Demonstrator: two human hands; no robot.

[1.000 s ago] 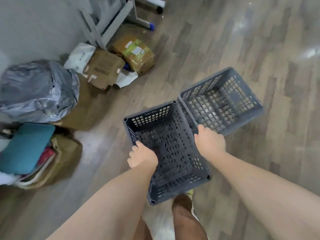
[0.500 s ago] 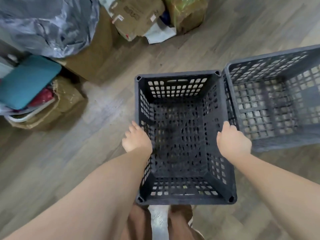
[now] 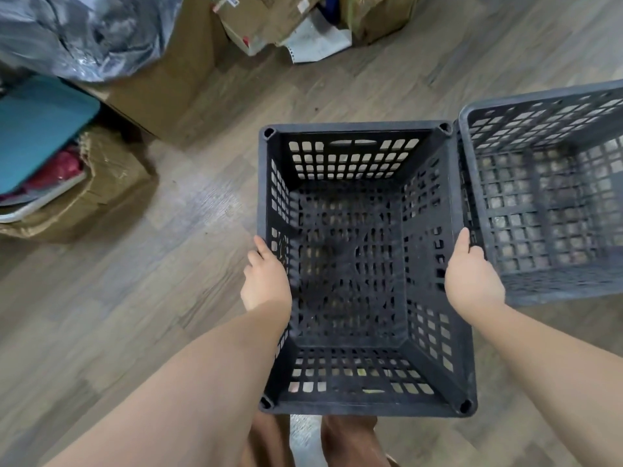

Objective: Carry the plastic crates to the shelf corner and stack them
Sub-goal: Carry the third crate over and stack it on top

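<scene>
A dark grey perforated plastic crate [image 3: 350, 156] is right below me, open side up and empty. My left hand [image 3: 266, 281] grips its left rim, fingers hidden down the outer wall. On the opposite rim, my right hand [image 3: 472, 281] grips with its fingers curled over the edge. A second, matching grey crate [image 3: 546, 197] sits on the wooden floor against the first crate's right side, also empty. My legs show under the near edge of the held crate.
Clutter lines the left and top: a silver-grey plastic bag [image 3: 84, 32] on a cardboard box [image 3: 161, 92], a teal cushion [image 3: 37, 129] in a brown bag, and more cardboard boxes [image 3: 266, 18] with white paper [image 3: 317, 42]. Wooden floor [image 3: 141, 281] stretches to the left.
The view has tipped down and closer to the crates. The held crate has turned square to me, and both hands have kept their hold on its side rims.
</scene>
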